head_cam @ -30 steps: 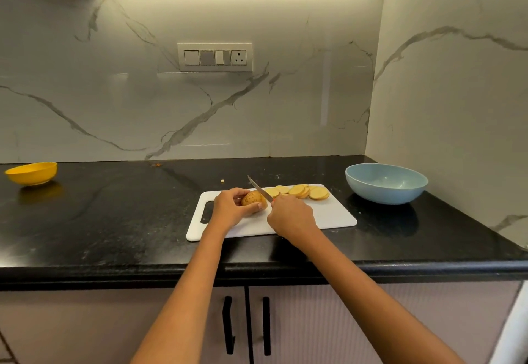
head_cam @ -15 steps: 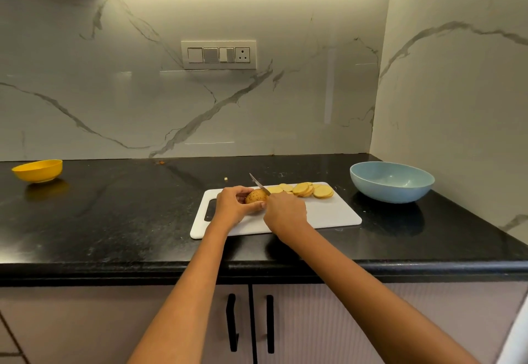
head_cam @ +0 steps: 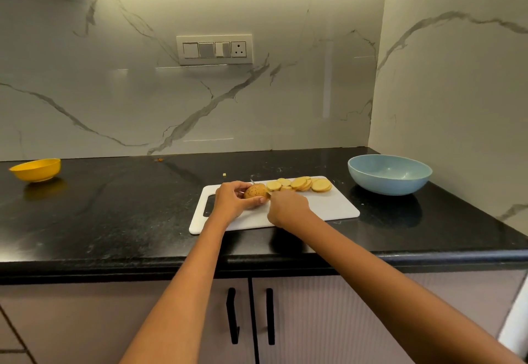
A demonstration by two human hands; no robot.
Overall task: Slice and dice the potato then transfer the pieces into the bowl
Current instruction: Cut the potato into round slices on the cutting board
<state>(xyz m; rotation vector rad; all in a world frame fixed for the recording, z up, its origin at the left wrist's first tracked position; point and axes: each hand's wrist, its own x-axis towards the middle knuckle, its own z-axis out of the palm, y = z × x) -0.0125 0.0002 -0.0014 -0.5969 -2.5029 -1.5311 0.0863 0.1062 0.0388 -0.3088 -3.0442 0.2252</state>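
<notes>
On the board (head_cam: pixel 328 209), left of the slices (head_cam: pixel 300 184), our left hand (head_cam: pixel 231 200) curls around the firm, round, roll-prone potato (head_cam: pixel 255 191) while our right hand (head_cam: pixel 287 208) grips the knife (head_cam: pixel 252 182), so we hold its uncut end.

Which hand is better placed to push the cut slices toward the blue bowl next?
Likely the right hand: it lies nearer the slices and the bowl, though it grips the knife. The left hand holds the potato, farther away.
</notes>
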